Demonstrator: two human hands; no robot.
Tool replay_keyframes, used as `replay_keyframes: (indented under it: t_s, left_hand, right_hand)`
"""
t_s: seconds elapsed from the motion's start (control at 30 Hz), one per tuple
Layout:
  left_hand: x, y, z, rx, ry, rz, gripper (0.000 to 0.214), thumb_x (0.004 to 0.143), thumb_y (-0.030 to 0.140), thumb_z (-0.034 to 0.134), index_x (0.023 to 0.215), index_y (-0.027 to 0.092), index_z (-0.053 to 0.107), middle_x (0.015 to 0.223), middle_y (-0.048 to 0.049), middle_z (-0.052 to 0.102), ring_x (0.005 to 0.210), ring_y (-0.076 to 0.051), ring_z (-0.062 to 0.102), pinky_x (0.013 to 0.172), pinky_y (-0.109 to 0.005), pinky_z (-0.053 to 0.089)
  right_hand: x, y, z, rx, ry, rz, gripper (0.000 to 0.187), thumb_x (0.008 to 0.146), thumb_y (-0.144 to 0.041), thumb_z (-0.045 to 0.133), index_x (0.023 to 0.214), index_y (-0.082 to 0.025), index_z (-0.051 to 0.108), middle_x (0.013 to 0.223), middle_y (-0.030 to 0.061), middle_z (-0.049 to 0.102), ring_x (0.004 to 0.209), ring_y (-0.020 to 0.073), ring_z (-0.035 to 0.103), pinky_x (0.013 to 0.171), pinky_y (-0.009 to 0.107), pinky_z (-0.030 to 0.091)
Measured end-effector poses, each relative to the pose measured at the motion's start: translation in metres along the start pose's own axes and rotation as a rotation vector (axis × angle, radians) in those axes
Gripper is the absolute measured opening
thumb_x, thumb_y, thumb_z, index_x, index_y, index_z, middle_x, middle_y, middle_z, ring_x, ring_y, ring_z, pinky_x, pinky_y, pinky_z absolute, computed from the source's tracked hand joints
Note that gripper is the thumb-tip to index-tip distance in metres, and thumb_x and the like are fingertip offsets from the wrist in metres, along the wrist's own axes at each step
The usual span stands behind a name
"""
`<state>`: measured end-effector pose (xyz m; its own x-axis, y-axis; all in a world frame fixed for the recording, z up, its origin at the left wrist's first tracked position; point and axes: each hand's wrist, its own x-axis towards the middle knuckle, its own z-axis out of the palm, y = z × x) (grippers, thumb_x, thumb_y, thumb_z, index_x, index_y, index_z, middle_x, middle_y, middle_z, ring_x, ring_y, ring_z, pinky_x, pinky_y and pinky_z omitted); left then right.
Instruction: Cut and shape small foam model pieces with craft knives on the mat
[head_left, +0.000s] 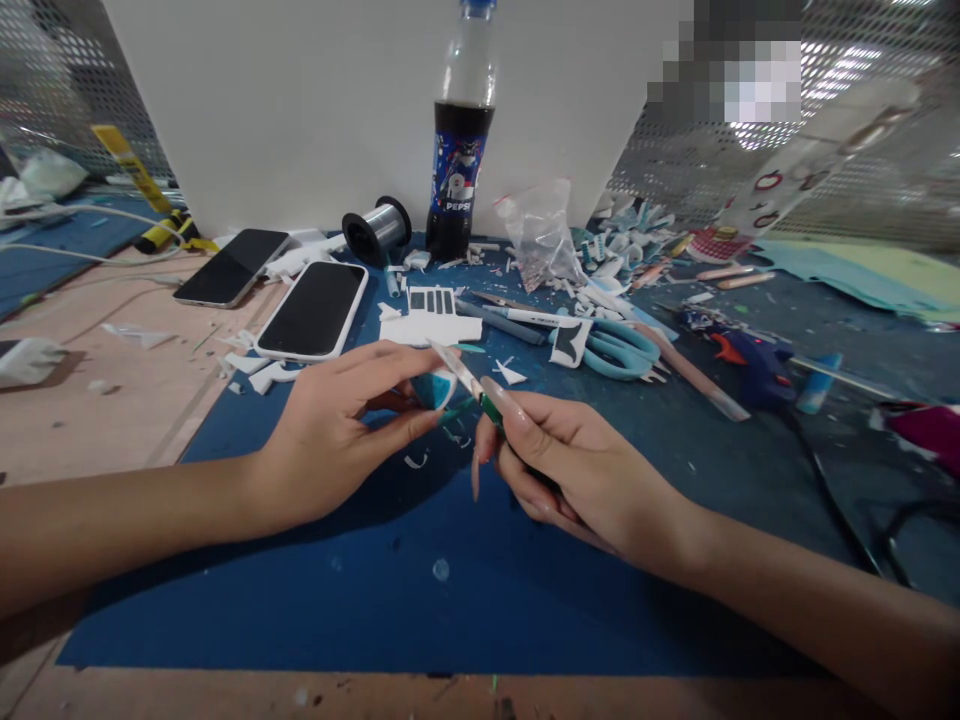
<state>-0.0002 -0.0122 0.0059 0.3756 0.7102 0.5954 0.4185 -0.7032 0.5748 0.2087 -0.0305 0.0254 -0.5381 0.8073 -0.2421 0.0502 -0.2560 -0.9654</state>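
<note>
My left hand (341, 425) pinches a small teal and white cut-out piece (439, 388) between thumb and fingertips, just above the blue cutting mat (375, 580). My right hand (566, 465) is closed round a green-handled craft knife (469, 380), its pale blade pointing up and left onto the piece. Both hands meet over the middle of the mat. White paper offcuts lie under and beside them.
Two phones (315, 308) (231, 265) lie at the back left. A Pepsi bottle (459, 150), a wire spool (375, 230) and a plastic bag (544, 235) stand by the white board. Teal scissors (619, 350), pens, a blue glue gun (754, 365) and scraps fill the right.
</note>
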Motion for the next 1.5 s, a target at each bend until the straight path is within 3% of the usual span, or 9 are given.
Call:
replay_keyframes:
  t_s: [1.03,1.4,1.5]
  left_hand:
    - [0.0,0.0006,-0.0007,0.028,-0.017,0.007,0.017,0.087,0.014,0.064,0.103,0.012,0.065,0.099,-0.0054,0.067,0.073,-0.005,0.063,0.068,-0.007,0.054]
    - [0.0026,0.0045,-0.0008,0.049,-0.076,0.01,0.009,0.086,0.012,0.063,0.095,0.014,0.067,0.097,-0.0035,0.069,0.072,-0.007,0.065,0.065,-0.01,0.056]
    - [0.002,0.0035,-0.0003,0.044,-0.061,-0.003,0.014,0.087,0.014,0.063,0.1,0.015,0.066,0.098,-0.0043,0.069,0.073,-0.008,0.066,0.067,-0.012,0.057]
  right_hand:
    - [0.0004,-0.0047,-0.0002,-0.066,-0.002,0.005,0.035,0.101,-0.034,0.035,0.075,-0.017,0.052,0.037,-0.0101,0.036,0.027,0.0026,0.025,0.031,0.012,0.023]
    - [-0.0001,-0.0029,0.0012,-0.077,-0.01,-0.011,0.035,0.099,-0.041,0.039,0.075,-0.018,0.052,0.037,-0.0112,0.035,0.027,0.0034,0.026,0.032,0.015,0.024]
    - [-0.0005,-0.0027,0.0014,-0.068,0.024,-0.032,0.034,0.098,-0.042,0.041,0.075,-0.018,0.052,0.038,-0.0105,0.036,0.029,0.004,0.027,0.032,0.015,0.022]
